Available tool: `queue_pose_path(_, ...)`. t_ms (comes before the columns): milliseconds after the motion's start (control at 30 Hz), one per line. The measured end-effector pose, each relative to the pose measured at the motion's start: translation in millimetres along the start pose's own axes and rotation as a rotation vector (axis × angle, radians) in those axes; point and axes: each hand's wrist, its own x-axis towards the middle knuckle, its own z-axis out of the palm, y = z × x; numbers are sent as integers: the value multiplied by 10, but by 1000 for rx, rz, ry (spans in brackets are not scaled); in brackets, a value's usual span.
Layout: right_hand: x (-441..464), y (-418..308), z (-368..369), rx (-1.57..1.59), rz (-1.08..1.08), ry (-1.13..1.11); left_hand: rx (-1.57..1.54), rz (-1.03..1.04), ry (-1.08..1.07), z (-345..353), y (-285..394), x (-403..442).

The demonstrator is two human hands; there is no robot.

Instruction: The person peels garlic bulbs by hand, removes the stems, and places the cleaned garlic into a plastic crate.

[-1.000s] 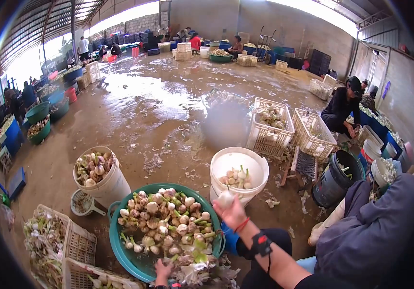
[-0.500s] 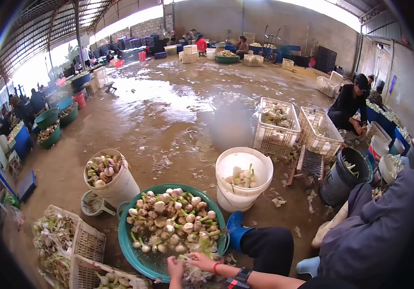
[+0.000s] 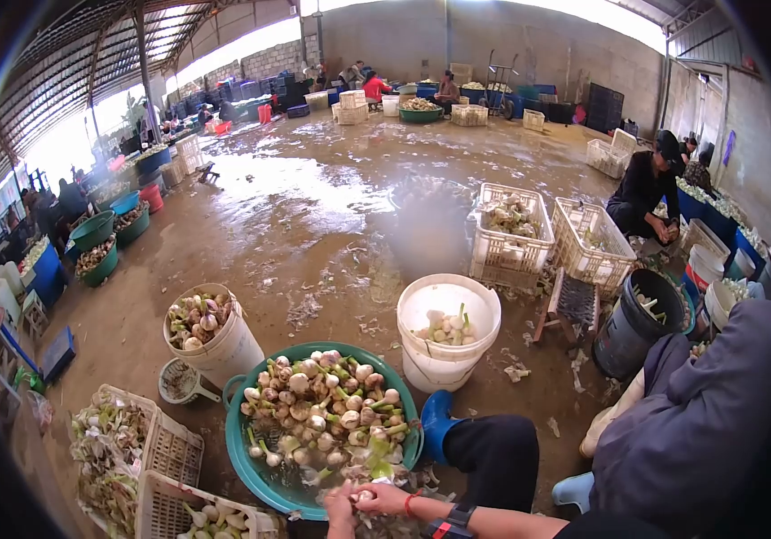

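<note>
A green tub (image 3: 240, 458) of unpeeled garlic bulbs (image 3: 318, 404) stands in front of me, some bulbs with green stems. At its near rim my left hand (image 3: 340, 505) and my right hand (image 3: 385, 499) are close together. Between them shows a pale garlic bulb (image 3: 365, 496); the fingers of both hands are closed on it. Loose garlic skins (image 3: 385, 525) lie under and beside the hands. My right wrist carries a red cord and a dark band. Part of the left fingers is blurred.
A white bucket (image 3: 421, 364) with peeled bulbs stands beyond the tub, a fuller bucket (image 3: 233, 341) and a strainer (image 3: 179, 382) to its left. Crates (image 3: 179, 449) of skins and garlic are at lower left. A co-worker (image 3: 691, 422) sits close on my right; another crouches behind crates.
My hands have come together at the tub's near rim, and a pale bulb now shows between them. The view has shifted slightly.
</note>
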Motion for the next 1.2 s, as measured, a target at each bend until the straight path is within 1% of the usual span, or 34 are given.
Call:
queue_pose_path(33, -125, -273, -21, -239, 87, -12, 8, 132, 112, -160, -218, 275)
queue_pose_path(67, -245, -496, -35, -476, 176, -24, 186, 119, 142, -295, -121, 256)
queue_pose_path(100, -344, -591, -31, -502, 290, 104, 770, 272, 90, -415, -13, 149)
queue_pose_path(133, -367, -504, -77, -503, 289, 106, 1345, 428, 27, -427, 120, 26)
queue_pose_path(167, -350, -404, -143, -530, 145, 172, 1344, 438, 27, -340, 245, -72)
queue_pose_path(200, -333, -339, -167, -548, 4, 237, 1181, 409, -2, -236, 356, -213)
queue_pose_path(233, -345, -401, -158, -458, 74, 194, 1019, 372, -31, -123, 432, -382)
queue_pose_path(267, -347, -372, -110, -452, 77, 194, 856, 330, -57, -16, 486, -549)
queue_pose_path(333, -312, -314, -17, -526, -257, 243, 522, 251, -95, 122, 587, -744)
queue_pose_path(367, -323, -359, 20, -537, -270, 250, 524, 318, -117, 132, 641, -750)
queue_pose_path(400, -345, -400, 47, -539, -270, 248, 522, 319, -116, 129, 654, -738)
queue_pose_path(467, -380, -464, 87, -691, -405, 354, 178, 43, -174, 151, 710, -765)
queue_pose_path(500, -358, -439, 92, -708, -443, 365, 238, 72, -151, 207, 803, -851)
queue_pose_path(533, -354, -439, 104, -707, -445, 365, 239, 73, -150, 236, 814, -857)
queue_pose_path(600, -385, -449, 174, -669, -441, 381, 285, 141, -106, 244, 818, -870)
queue_pose_path(633, -411, -453, 188, -667, -440, 377, 327, 125, -87, 244, 837, -862)
queue_pose_path(700, -455, -558, 180, -786, -480, 388, 364, 164, -78, 167, 727, -754)
queue_pose_path(733, -473, -605, 180, -785, -477, 386, 401, 199, -69, 121, 648, -691)
queue_pose_path(767, -501, -634, 192, -465, -330, 365, 400, 190, -67, 51, 577, -615)
queue_pose_path(800, -516, -636, 204, -148, -181, 339, 184, -5, -98, -25, 529, -520)
queue_pose_path(833, -368, -429, 124, 284, 6, 231, -35, -199, -121, -94, 483, -496)
queue_pose_path(867, -390, -546, 163, 557, 182, 263, -115, -221, -141, 3, 576, -596)
queue_pose_path(900, -352, -426, 116, 354, 91, 130, -120, -174, -217, -5, 590, -617)
queue_pose_path(933, -450, -624, 148, 550, 128, 79, -70, -204, -154, 160, 795, -811)
queue_pose_path(967, -371, -402, 157, 206, -12, 85, -36, -124, -178, 274, 834, -882)
queue_pose_path(1000, -425, -469, 234, -38, -317, 228, 121, -50, -105, 356, 823, -927)
queue_pose_path(1033, -451, -569, 230, 239, -170, 83, 26, -57, -131, 271, 745, -869)
queue_pose_path(1067, -454, -684, 206, 148, -90, 29, -63, -66, -240, 281, 871, -929)
queue_pose_path(1100, -472, -731, 206, 444, 42, -27, -42, -81, -299, 298, 1013, -991)
queue_pose_path(1133, -487, -737, 197, 732, 176, -67, -89, -97, -352, 284, 1056, -1019)
queue_pose_path(1167, -482, -707, 133, 810, 226, -244, -142, -61, -421, 278, 1058, -1021)
queue_pose_path(1200, -471, -686, 71, 884, 260, -414, -189, -36, -429, 279, 1135, -1069)
